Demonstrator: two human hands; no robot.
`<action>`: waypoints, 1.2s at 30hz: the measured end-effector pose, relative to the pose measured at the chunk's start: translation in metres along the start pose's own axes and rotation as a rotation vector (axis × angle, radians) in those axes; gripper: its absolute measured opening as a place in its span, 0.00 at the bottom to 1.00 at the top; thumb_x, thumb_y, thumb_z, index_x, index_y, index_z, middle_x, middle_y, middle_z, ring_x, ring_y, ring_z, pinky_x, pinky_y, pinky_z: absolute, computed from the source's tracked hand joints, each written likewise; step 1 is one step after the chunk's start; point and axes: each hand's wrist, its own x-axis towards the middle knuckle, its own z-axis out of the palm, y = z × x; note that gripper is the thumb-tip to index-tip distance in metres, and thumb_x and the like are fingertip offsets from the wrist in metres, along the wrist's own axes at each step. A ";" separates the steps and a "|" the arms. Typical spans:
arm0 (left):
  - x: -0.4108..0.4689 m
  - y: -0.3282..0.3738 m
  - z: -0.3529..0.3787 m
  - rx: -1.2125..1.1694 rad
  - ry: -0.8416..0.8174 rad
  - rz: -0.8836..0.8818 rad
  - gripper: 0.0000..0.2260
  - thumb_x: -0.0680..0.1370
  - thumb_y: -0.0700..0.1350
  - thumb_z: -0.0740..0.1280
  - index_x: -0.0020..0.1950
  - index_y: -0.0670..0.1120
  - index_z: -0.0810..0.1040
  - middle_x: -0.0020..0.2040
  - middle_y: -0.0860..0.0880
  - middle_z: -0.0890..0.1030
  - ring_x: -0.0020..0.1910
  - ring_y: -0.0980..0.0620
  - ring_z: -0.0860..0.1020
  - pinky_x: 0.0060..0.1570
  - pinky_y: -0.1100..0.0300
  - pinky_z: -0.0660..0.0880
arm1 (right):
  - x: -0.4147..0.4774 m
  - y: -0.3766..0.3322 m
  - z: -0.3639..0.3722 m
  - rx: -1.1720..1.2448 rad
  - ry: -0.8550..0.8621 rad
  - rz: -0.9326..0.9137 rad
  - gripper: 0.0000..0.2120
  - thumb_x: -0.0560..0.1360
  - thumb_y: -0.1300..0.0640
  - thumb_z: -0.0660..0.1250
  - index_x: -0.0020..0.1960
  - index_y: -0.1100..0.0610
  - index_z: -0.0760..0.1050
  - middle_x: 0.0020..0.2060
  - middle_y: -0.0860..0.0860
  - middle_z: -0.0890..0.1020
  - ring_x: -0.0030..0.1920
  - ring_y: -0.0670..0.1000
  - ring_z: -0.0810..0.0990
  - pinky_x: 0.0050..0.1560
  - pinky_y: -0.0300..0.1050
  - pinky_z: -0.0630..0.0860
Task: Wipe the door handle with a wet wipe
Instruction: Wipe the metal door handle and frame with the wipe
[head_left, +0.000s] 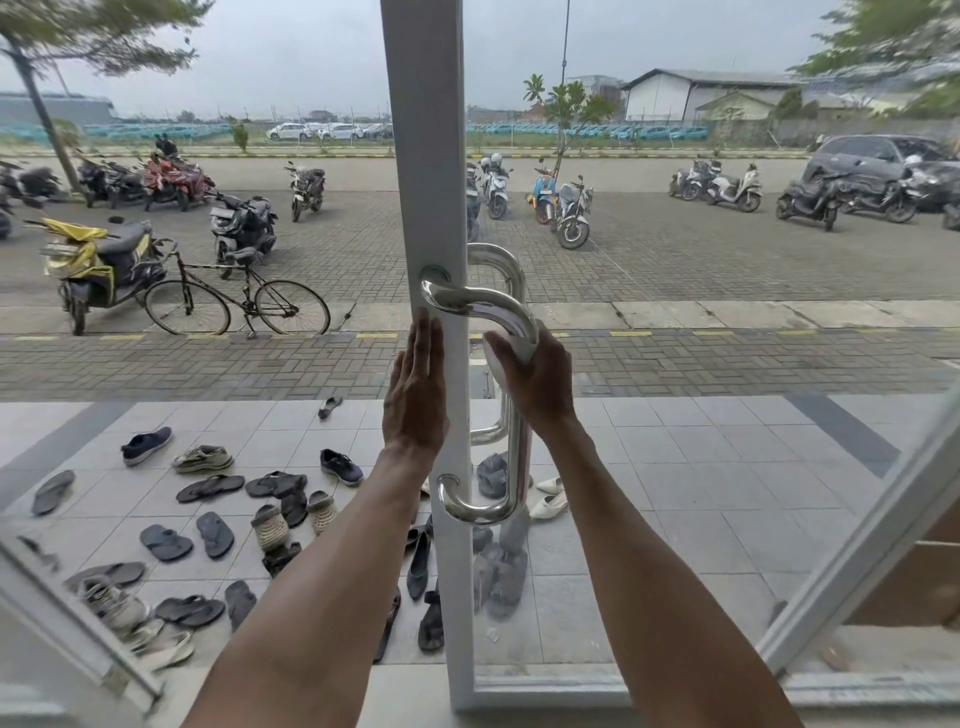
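Note:
A polished steel D-shaped door handle (514, 452) is fixed to the white frame (426, 156) of a glass door, running from a top mount near mid-frame to a lower mount. My right hand (535, 379) is wrapped around the handle's upper bend, pressing a white wet wipe (496, 364) against the steel. My left hand (418, 395) lies flat with fingers straight on the white frame, just left of the handle, holding nothing. A second handle shows through the glass on the outer side.
Through the glass, many sandals and shoes (208, 519) lie scattered on the tiled porch. Beyond is a paved lot with a bicycle (239, 301), parked scooters (566, 213) and a dark car (883, 166). Another white door frame (852, 566) slants at the right.

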 end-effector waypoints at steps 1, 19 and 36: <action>0.000 0.000 -0.001 0.001 0.004 0.004 0.44 0.71 0.27 0.64 0.81 0.43 0.45 0.82 0.48 0.43 0.81 0.50 0.48 0.76 0.52 0.60 | -0.006 0.005 0.003 -0.032 0.035 0.001 0.16 0.76 0.45 0.72 0.54 0.58 0.80 0.38 0.48 0.84 0.36 0.42 0.80 0.37 0.29 0.73; 0.001 -0.009 0.001 -0.005 0.023 0.043 0.48 0.66 0.24 0.62 0.81 0.45 0.45 0.82 0.49 0.42 0.81 0.51 0.47 0.77 0.55 0.59 | -0.151 0.106 0.062 -0.443 -0.025 0.590 0.12 0.74 0.52 0.69 0.50 0.61 0.78 0.41 0.60 0.85 0.47 0.61 0.84 0.58 0.56 0.75; -0.018 -0.014 -0.003 0.040 -0.080 0.010 0.50 0.68 0.27 0.65 0.81 0.51 0.43 0.81 0.47 0.39 0.81 0.48 0.45 0.78 0.51 0.54 | -0.215 0.076 0.073 0.071 -0.414 1.190 0.33 0.74 0.51 0.75 0.72 0.63 0.67 0.65 0.59 0.76 0.66 0.60 0.76 0.68 0.56 0.75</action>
